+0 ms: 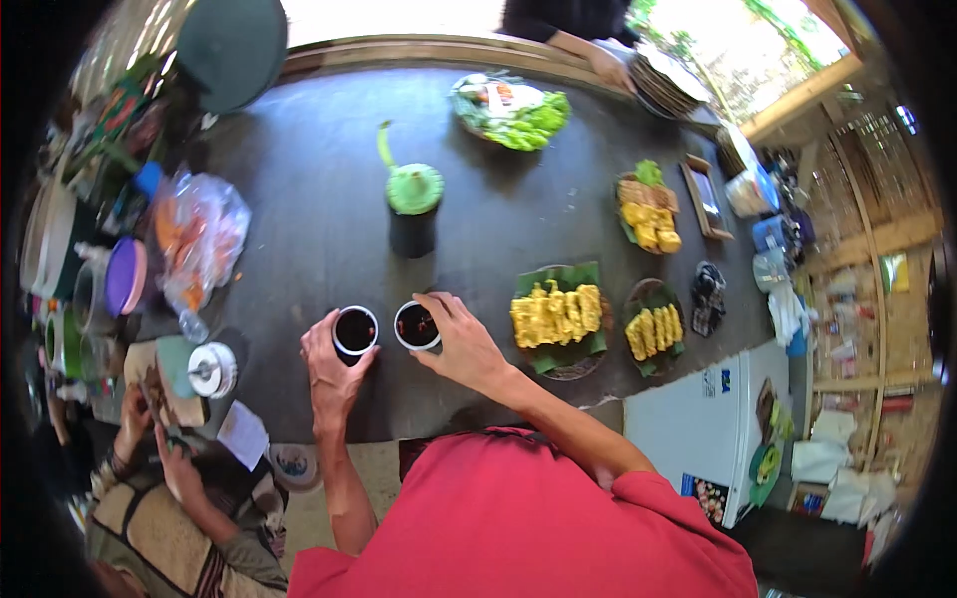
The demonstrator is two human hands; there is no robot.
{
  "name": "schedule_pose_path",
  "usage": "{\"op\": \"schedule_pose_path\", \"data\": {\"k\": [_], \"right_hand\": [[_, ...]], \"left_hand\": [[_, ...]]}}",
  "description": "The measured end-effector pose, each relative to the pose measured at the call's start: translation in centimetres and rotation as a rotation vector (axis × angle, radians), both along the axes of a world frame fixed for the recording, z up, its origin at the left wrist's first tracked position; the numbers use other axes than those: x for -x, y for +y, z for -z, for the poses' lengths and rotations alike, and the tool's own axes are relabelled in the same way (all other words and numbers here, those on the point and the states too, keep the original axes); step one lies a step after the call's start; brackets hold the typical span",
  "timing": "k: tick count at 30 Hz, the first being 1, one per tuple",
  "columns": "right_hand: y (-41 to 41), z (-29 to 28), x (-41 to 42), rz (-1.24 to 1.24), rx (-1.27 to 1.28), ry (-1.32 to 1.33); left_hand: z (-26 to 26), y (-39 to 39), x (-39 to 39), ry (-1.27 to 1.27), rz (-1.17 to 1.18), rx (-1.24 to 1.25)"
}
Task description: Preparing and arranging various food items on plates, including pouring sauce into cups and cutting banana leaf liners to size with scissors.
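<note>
My left hand (331, 362) is wrapped around a small white-rimmed cup of dark sauce (355, 330) on the dark table. Beside it, my right hand (462, 336) grips the rim and side of a second such cup (417, 326), its dark liquid flecked with red bits. The two cups stand a little apart. To the right lies a round plate with yellow fried pieces (557, 315) on banana leaf, and past it a smaller plate of the same (654, 333). Ahead of the cups stands a dark container with a green ridged lid (415, 189).
A plate of lettuce and vegetables (512, 112) is at the far side, near a person's hand (613, 71) and stacked woven plates (665, 86). At left are a plastic bag (202, 232), a white-lidded jar (212, 370) and a co-worker cutting on a board (191, 404).
</note>
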State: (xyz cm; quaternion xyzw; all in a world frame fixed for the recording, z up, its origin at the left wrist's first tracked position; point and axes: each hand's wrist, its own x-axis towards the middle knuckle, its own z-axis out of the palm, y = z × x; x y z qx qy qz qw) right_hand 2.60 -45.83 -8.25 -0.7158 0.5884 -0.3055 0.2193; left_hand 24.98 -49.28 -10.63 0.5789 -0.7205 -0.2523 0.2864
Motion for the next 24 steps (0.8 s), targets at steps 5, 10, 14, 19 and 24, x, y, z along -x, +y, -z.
{"op": "schedule_pose_path", "data": {"k": [5,10,14,19,24], "right_hand": [[3.6,-5.0,6.4,0.154,-0.034,-0.020],[5.9,-8.5,15.5,0.327,-0.004,0.037],[8.8,-8.5,22.3,0.469,0.014,0.109],[11.7,-7.7,29.0,0.554,-0.029,0.183],[9.7,-6.9,32.4,0.564,-0.067,0.195]], "left_hand": [[-0.1,1.0,5.2,-0.028,0.107,-0.003],[-0.4,1.3,11.6,-0.004,0.199,-0.022],[-0.3,0.9,15.4,0.010,0.239,-0.030],[0.4,0.2,18.7,-0.020,0.235,0.044],[1.1,-1.7,21.4,-0.029,0.237,0.076]]}}
